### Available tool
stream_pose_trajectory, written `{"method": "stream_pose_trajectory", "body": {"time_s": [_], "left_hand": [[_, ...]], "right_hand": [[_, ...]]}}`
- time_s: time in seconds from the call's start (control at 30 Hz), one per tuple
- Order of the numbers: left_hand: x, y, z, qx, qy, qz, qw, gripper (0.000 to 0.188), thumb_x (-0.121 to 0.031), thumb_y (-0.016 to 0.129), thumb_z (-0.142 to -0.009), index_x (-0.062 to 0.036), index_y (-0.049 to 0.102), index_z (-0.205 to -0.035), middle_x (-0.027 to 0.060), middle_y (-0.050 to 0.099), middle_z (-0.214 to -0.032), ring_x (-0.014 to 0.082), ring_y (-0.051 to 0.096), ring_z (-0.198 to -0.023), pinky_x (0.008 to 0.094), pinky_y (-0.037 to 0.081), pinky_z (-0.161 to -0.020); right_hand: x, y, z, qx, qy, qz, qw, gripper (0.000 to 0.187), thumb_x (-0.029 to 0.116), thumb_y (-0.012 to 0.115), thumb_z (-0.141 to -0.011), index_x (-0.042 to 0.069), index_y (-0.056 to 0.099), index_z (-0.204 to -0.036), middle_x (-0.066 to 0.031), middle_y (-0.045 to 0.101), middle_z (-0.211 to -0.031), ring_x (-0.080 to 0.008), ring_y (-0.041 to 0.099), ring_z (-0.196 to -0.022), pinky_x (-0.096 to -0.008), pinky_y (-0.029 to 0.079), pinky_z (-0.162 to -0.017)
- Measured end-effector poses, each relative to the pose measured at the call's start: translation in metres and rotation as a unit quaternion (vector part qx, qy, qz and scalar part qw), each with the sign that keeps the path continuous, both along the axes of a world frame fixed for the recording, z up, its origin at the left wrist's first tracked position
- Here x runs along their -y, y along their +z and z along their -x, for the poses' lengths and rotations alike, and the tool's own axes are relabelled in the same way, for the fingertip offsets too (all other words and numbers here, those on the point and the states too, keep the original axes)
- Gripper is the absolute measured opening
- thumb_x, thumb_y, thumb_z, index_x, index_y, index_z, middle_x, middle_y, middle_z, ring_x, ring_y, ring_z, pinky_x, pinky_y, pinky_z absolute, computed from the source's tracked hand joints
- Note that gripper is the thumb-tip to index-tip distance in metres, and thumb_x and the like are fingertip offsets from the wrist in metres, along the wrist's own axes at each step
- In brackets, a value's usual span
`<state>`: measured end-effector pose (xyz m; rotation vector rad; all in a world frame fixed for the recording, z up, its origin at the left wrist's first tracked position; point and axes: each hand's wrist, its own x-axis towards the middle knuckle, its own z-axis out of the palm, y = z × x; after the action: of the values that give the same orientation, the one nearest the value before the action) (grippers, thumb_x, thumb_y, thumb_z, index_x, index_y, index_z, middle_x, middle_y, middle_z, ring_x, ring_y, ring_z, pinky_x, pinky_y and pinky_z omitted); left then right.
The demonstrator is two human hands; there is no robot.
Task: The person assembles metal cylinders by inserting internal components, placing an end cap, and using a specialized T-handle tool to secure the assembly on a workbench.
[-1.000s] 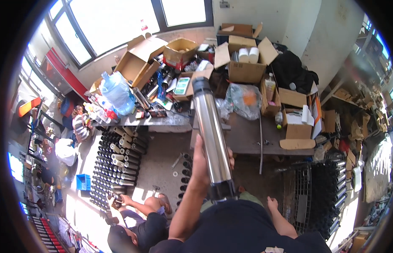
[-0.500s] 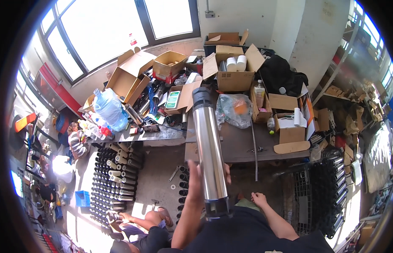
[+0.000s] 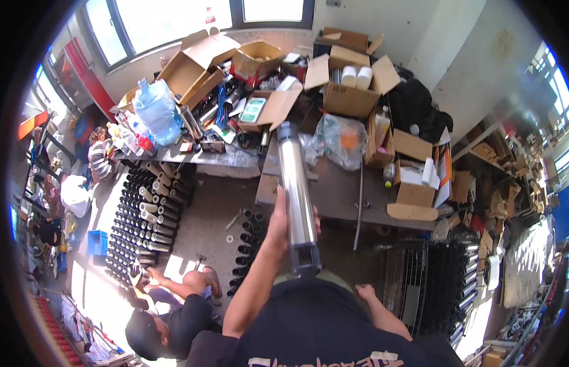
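Upright in front of my body is a long shiny metal cylinder (image 3: 296,189) with a narrower dark cap at its top and a dark, slotted bracket-like piece at its bottom. My left hand (image 3: 278,225) is wrapped round its lower half, thumb on the left side and fingertips showing on the right. The cylinder's upper end overlaps the view of the table edge. Low at my right side hangs my right hand (image 3: 364,292), apart from the cylinder, its fingers curled in with nothing visible in them.
Ahead, a cluttered table (image 3: 339,189) bears an open cardboard box (image 3: 348,101), a plastic bag (image 3: 339,142) and a blue water jug (image 3: 156,110). Stacked dark-ended cylinders (image 3: 144,220) stand left, more (image 3: 452,287) right. A seated co-worker (image 3: 174,324) is close on my left.
The cylinder sits lower and farther from the camera, and my left hand now shows plainly round it. My right hand has shifted slightly down and left. The view has tilted.
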<state>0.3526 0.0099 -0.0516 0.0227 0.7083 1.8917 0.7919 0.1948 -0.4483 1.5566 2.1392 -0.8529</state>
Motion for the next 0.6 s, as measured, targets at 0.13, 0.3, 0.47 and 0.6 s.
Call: {"method": "stream_pose_trajectory", "body": {"time_s": [0.13, 0.3, 0.47, 0.6], "left_hand": [[0.005, 0.035, 0.005, -0.119, 0.051, 0.114, 0.985, 0.073, -0.069, 0.029, -0.100, -0.0024, 0.054, -0.114, 0.0152, 0.065, -0.082, 0.0272, 0.068, -0.064, 0.0407, 0.060, -0.057], [0.008, 0.040, 0.014, -0.163, 0.056, 0.142, 0.975, 0.073, -0.067, 0.026, -0.101, -0.0006, 0.056, -0.110, 0.0153, 0.065, -0.081, 0.0272, 0.068, -0.063, 0.0413, 0.060, -0.058], [0.011, 0.036, 0.015, -0.076, 0.009, -0.027, 0.997, 0.075, -0.071, 0.027, -0.098, -0.0028, 0.054, -0.118, 0.0162, 0.062, -0.089, 0.0295, 0.065, -0.071, 0.0442, 0.058, -0.063], [0.011, 0.024, 0.011, -0.029, -0.026, -0.183, 0.982, 0.080, -0.072, 0.026, -0.098, -0.0051, 0.040, -0.139, 0.0175, 0.062, -0.095, 0.0301, 0.066, -0.075, 0.0432, 0.058, -0.068]], "right_hand": [[0.009, -0.005, 0.029, -0.049, -0.040, 0.040, 0.997, 0.042, 0.045, 0.064, -0.090, 0.005, 0.076, -0.091, -0.0127, 0.074, -0.082, -0.0246, 0.073, -0.075, -0.0367, 0.056, -0.071], [0.028, 0.057, 0.094, -0.074, -0.024, 0.058, 0.995, 0.043, 0.048, 0.065, -0.088, 0.007, 0.076, -0.098, -0.0163, 0.074, -0.097, -0.0318, 0.070, -0.099, -0.0404, 0.053, -0.089], [0.029, 0.049, 0.109, -0.076, -0.024, 0.043, 0.996, 0.040, 0.046, 0.065, -0.088, 0.009, 0.078, -0.094, -0.0107, 0.076, -0.089, -0.0265, 0.072, -0.093, -0.0380, 0.055, -0.087], [0.026, 0.045, 0.104, -0.068, -0.031, 0.054, 0.996, 0.039, 0.045, 0.065, -0.088, 0.008, 0.078, -0.094, -0.0085, 0.076, -0.087, -0.0243, 0.073, -0.089, -0.0367, 0.055, -0.086]]}}
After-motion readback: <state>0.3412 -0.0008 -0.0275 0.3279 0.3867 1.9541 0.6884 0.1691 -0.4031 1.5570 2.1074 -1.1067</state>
